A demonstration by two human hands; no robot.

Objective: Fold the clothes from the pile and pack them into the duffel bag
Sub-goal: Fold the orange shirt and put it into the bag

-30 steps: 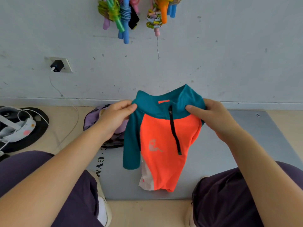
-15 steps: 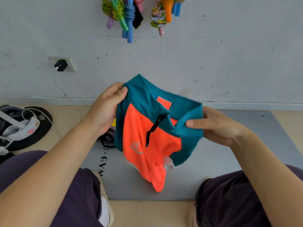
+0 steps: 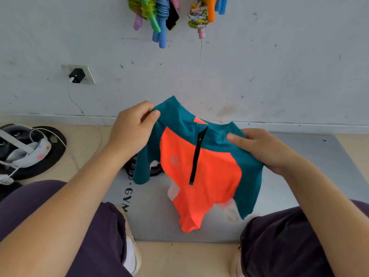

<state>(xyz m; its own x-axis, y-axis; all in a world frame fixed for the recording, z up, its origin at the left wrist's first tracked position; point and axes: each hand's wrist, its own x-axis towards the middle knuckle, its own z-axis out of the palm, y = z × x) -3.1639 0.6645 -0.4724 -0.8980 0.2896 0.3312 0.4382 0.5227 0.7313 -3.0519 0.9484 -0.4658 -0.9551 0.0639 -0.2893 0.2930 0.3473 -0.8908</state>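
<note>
A grey mat (image 3: 311,176) lies on the floor against the wall (image 3: 259,72). Above it hangs the top (image 3: 203,172), orange with teal shoulders and sleeves, held up in the air between the knees. The left hand (image 3: 131,132) pinches its left shoulder; the right hand (image 3: 259,148) grips the right shoulder, thumb on top. A black zip (image 3: 196,156) runs down the chest.

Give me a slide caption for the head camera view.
Both hands hold an orange-and-teal zip top above a grey mat.
</note>
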